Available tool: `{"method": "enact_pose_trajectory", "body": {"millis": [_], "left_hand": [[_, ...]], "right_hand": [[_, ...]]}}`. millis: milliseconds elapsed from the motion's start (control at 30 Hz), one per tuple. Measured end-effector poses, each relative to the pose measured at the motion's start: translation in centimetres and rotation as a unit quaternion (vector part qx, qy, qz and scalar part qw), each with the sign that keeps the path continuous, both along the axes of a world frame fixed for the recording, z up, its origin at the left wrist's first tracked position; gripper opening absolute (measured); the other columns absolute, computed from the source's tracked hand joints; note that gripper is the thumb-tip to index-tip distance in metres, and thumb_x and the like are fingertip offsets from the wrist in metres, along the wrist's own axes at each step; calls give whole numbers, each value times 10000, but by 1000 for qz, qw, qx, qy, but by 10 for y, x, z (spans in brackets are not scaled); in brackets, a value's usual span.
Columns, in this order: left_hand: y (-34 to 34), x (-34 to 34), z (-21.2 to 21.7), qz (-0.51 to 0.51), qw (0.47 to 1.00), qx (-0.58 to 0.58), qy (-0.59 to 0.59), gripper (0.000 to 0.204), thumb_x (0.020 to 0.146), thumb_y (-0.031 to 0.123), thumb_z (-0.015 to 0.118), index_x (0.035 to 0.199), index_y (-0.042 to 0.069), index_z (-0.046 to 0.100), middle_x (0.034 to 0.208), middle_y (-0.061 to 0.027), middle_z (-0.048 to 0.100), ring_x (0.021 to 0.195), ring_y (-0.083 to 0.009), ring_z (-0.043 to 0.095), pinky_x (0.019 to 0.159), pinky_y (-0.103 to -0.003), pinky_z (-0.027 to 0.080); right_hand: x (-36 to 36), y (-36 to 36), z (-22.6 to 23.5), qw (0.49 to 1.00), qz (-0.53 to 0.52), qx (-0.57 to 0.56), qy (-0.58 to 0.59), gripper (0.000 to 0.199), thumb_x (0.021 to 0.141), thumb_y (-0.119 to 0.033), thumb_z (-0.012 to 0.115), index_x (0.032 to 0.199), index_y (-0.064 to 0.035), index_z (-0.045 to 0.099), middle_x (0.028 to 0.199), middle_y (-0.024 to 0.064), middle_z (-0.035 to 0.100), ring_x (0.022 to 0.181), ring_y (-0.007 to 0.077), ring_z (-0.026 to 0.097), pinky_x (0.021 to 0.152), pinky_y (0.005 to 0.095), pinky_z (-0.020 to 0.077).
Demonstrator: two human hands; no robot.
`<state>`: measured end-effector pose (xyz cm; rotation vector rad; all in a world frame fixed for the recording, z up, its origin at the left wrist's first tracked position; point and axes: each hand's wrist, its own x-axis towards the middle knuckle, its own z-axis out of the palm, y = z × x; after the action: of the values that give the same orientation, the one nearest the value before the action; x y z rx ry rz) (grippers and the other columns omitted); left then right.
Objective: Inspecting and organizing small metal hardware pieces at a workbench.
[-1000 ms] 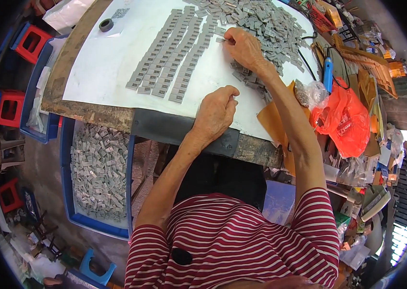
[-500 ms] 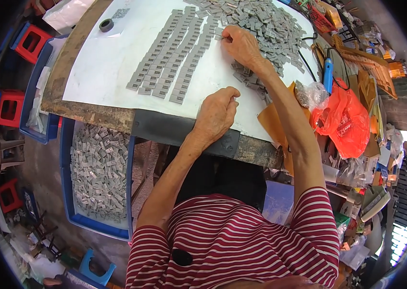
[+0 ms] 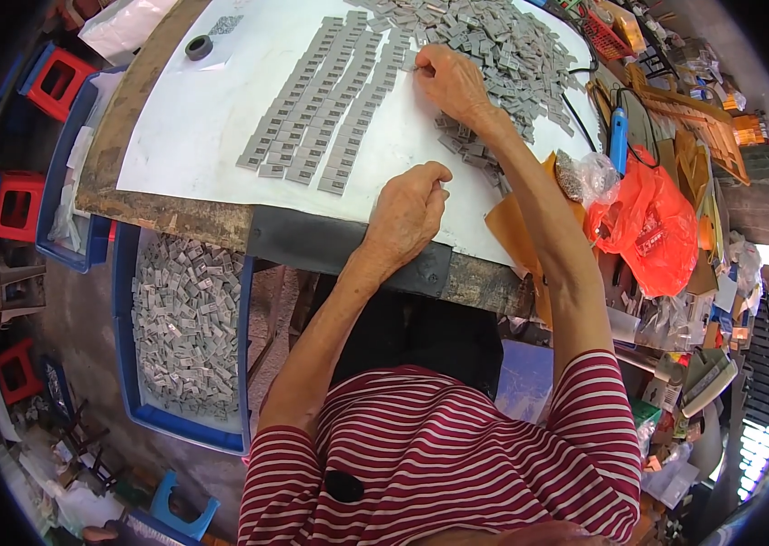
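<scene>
Small flat grey rectangular pieces with dark squares lie in several long slanting columns [image 3: 298, 109] on a white sheet [image 3: 184, 136]. At the far end of the rightmost column, my right hand [image 3: 453, 84] has thumb and forefinger pinched on a small grey rectangular piece [image 3: 410, 62], mostly hidden by the fingertips. Beside that hand, to its right and beyond, spreads a heap of loose grey pieces [image 3: 516, 55]. My left hand [image 3: 407, 214] rests near the table's front edge with its fingers curled closed. Whatever it may hold is hidden.
Below the table's left side stands a blue bin [image 3: 121, 337] full of similar pieces. A tape roll [image 3: 200, 47] lies at far left. To the right are a blue-handled tool [image 3: 619, 141] with a cord, a red plastic bag [image 3: 653, 232] and a brown envelope [image 3: 516, 232].
My right hand has shifted slightly left and away, closer to the rightmost column's far end. My left hand has barely moved.
</scene>
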<state>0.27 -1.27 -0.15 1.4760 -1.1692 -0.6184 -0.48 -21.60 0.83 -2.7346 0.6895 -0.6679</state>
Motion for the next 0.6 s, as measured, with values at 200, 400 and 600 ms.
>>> {"method": "enact_pose_trajectory", "body": {"millis": [200,400,600], "left_hand": [[1,1,-2,2,1000,3,13,167,795,24,549,949,-31,579,653,-60,536,566,-106,476,540,-250,408],[0,1,-1,3,1000,2,9,171,793,26,551,952,-31,581,661,-57,540,569,-102,477,540,-245,406],[2,2,1,4,1000,6,15,176,792,35,557,953,-30,583,673,-61,552,577,-101,485,544,-244,412]], "right_hand": [[-12,3,9,998,20,12,-58,99,747,-93,522,801,-26,570,844,156,602,776,342,580,683,409,460],[-48,1,15,997,66,-24,-22,82,789,-91,558,836,-29,582,789,116,578,691,286,564,622,349,445],[-64,20,22,995,81,-38,45,70,781,-66,550,840,-44,578,805,99,539,711,273,557,608,352,437]]}}
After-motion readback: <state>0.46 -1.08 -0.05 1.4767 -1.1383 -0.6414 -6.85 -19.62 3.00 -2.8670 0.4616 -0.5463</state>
